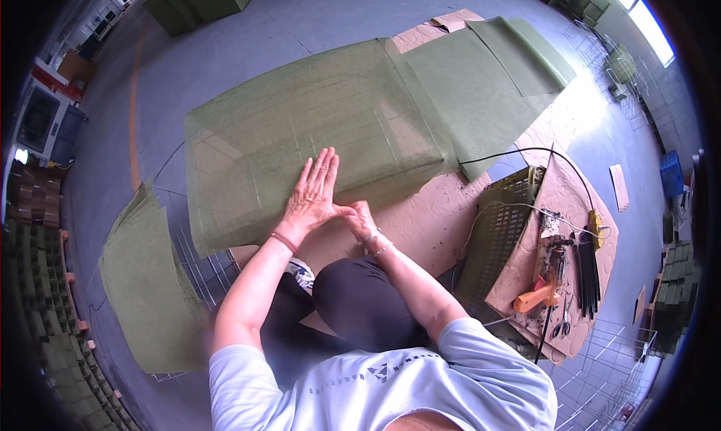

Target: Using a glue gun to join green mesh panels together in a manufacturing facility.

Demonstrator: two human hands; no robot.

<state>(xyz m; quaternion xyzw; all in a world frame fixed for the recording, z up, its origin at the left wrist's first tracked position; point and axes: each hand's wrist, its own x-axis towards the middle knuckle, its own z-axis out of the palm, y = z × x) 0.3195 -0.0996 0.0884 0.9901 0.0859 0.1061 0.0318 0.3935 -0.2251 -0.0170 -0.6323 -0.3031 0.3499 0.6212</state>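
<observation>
A sheer green fabric sheet (pixel 338 93) is draped over a boxy form in front of me, with pale frame lines showing through. My left hand (pixel 314 198) lies flat on its near side, fingers stretched out and together. Beside it, my right hand (pixel 360 219) is closed at the sheet's lower edge, its fingers curled round the fabric and partly hidden. The two thumbs meet. Beneath the form lies brown cardboard (pixel 409 221).
More green fabric (pixel 473 93) lies beyond on the right; a stack of green sheets (pixel 146 281) rests on a wire frame at left. At right, an upturned green crate (pixel 499 228) and cardboard hold an orange glue gun (pixel 535 297), black sticks (pixel 588 277) and scissors (pixel 561 324).
</observation>
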